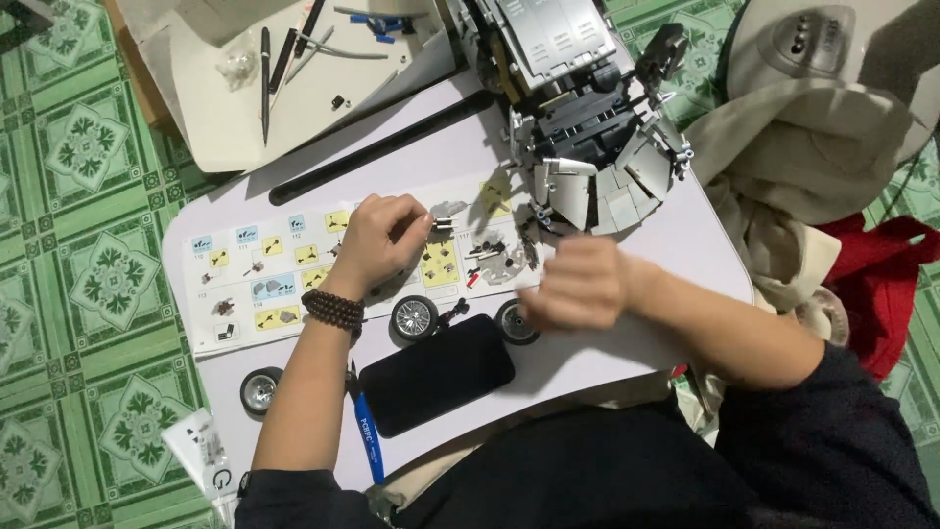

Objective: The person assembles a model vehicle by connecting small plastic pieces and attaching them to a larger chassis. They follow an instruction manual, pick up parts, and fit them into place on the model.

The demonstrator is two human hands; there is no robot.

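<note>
A large grey brick-built model point(587, 127) sits at the far edge of the white surface point(685, 245), overhanging slightly; a nudge could tip it. Instruction sheet point(274, 274) lies beneath both hands, w/ black phone point(436, 372) & loose wheels point(414, 316) close by, prone to rolling off. Left hand point(377, 240), grip clamped on a small grey part point(444, 223); right hand point(578, 284) blurred, grip can't be told. Tiny pieces could scatter.
</note>
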